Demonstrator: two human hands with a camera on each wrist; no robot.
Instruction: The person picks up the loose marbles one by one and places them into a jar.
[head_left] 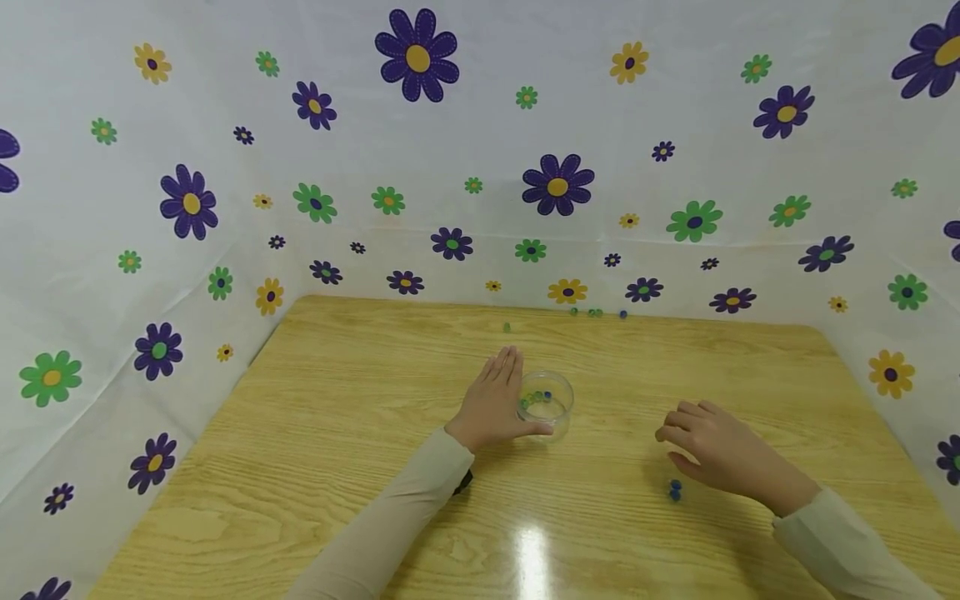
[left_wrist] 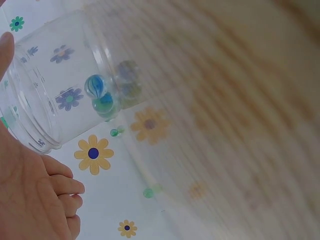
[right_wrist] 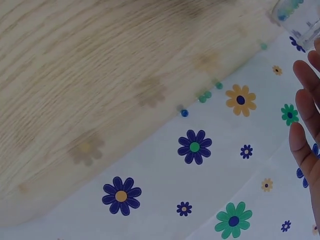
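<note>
A clear plastic jar [head_left: 564, 408] stands upright on the table with several green and blue marbles [left_wrist: 102, 95] at its bottom. My left hand [head_left: 491, 406] is at the jar's left side, fingers straight and thumb spread along the near side. In the left wrist view the jar's rim sits between thumb and palm. To the right, my right hand [head_left: 712, 446] hovers over the table, fingers loosely bent and holding nothing visible. Blue marbles [head_left: 675, 490] lie on the wood just below its thumb. The right wrist view shows its fingers [right_wrist: 301, 140] apart at the edge.
Along the table's far edge lie several small marbles, among them a blue one [head_left: 623, 314] and a green one [head_left: 507, 327]. The wood-grain table [head_left: 315, 392] meets a white flower-print cloth [head_left: 480, 150] at the back and both sides.
</note>
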